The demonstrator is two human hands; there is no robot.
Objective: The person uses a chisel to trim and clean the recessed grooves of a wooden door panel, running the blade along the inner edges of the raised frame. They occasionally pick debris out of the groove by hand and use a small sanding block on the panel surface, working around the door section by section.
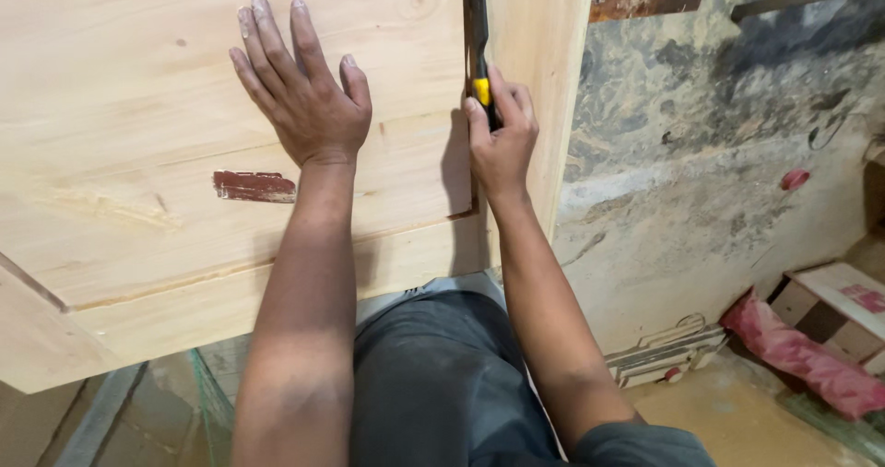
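Wooden panel (138, 153), left hand (300, 89) flat, fingers spread; right hand (501, 130) gripping yellow-black tool (477, 43) at its right edge

There are two hands: one left hand (304, 89) flat on the wood and one right hand (501, 135) around a tool. There is one black and yellow tool (477, 52). There is one big wooden panel (138, 117) with one red patch (254, 186). One cardboard box (834, 310) and one pink bag (802, 356) lie on the floor.
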